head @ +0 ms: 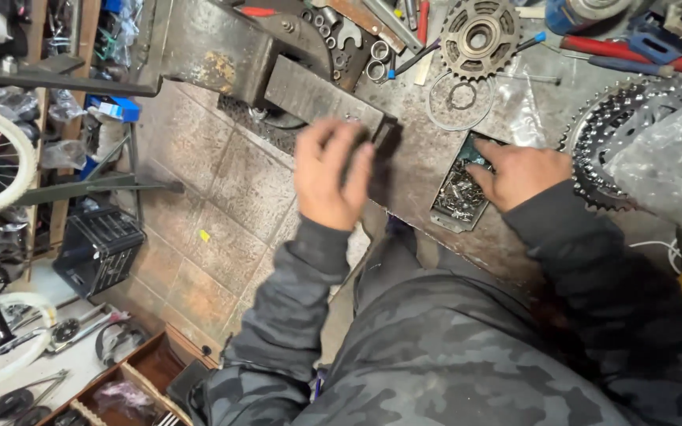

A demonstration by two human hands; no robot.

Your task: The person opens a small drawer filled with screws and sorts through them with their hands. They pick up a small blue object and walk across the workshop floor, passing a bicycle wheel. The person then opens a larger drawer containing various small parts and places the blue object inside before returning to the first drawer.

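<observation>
Left hand (331,175) lies palm-down, fingers curled over the end of the bench vise (321,99); whether it grips anything cannot be told. Right hand (518,172) is loose, index finger poking into the small metal tray (458,193) of tiny parts at the workbench (420,150) edge, nothing pinched yet. A sprocket cluster (479,35) sits further back, a toothed chainring (605,142) just beside the right wrist. Risk: the tray overhangs the edge, so a hard push could likely tip parts to the tiled floor (222,205); the sleeve may snag on teeth.
</observation>
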